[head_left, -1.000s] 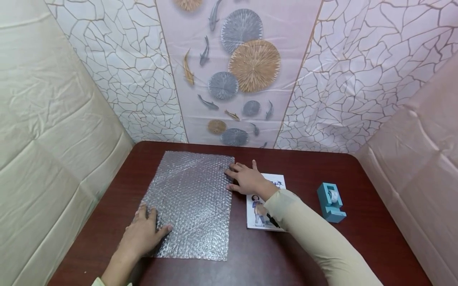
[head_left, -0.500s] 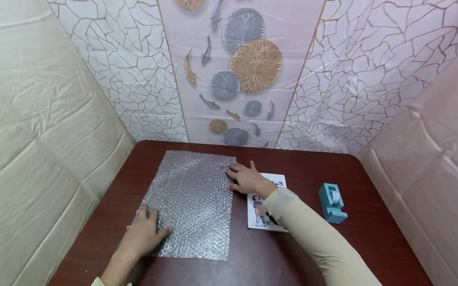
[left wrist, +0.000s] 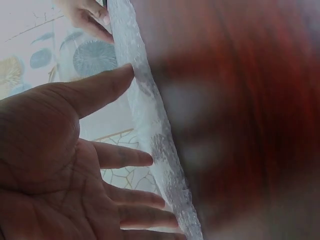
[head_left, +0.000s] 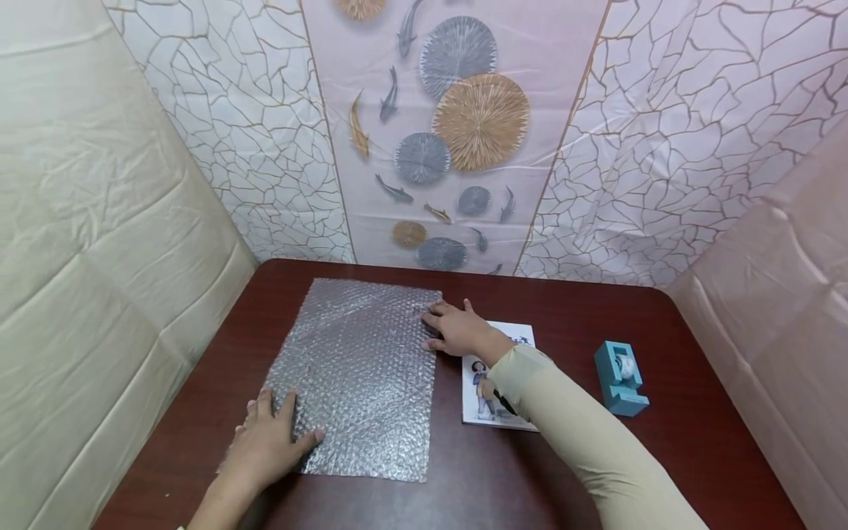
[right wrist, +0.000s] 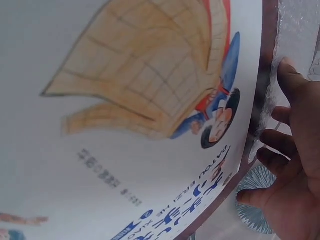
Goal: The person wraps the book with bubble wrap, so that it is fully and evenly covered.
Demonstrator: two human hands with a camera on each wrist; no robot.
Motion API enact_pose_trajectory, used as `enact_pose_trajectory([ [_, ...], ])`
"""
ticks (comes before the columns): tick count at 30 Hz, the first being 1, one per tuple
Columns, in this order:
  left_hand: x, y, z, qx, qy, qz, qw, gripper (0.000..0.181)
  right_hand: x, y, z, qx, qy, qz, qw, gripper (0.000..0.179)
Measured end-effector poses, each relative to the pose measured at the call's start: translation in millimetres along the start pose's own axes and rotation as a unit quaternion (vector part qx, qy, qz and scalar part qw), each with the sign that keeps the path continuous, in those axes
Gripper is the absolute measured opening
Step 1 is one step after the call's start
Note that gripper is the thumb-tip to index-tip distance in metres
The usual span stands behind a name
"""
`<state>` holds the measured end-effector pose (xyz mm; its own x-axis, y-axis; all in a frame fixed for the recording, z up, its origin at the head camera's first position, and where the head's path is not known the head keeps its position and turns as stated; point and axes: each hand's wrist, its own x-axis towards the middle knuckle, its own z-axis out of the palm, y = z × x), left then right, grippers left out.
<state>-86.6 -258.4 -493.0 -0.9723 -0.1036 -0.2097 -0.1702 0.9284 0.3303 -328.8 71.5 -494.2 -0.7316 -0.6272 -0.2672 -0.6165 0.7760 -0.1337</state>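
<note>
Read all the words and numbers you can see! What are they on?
"ATOU ERZI HE XIAO" on the book; first letter unclear.
Big blue characters on the book: too blurred.
Small grey characters on the book: too blurred.
Blue circle and ribbon on the book: too small.
Bubble wrap, tape dispenser: none readable.

Glossy, bumpy, clear plastic bubble wrap (head_left: 361,375)

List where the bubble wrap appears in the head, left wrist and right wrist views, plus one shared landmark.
Head: bubble wrap mostly left of centre, lower half, on the table.
Left wrist: bubble wrap is a narrow slanting strip, top to bottom, beside the left hand.
Right wrist: bubble wrap at upper right, beyond the book.
Shared landmark: right hand, also top left and right edge respectively.
</note>
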Motion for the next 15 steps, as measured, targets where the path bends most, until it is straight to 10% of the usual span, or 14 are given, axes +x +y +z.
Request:
enact_pose_trajectory([
  [15, -5.5, 0.1, 1.4, 0.033, 0.027, 0.002, 0.9991, 0.096, -0.4, 1.1, -3.4, 0.047, 0.016, -0.024, 0.9985, 0.072],
])
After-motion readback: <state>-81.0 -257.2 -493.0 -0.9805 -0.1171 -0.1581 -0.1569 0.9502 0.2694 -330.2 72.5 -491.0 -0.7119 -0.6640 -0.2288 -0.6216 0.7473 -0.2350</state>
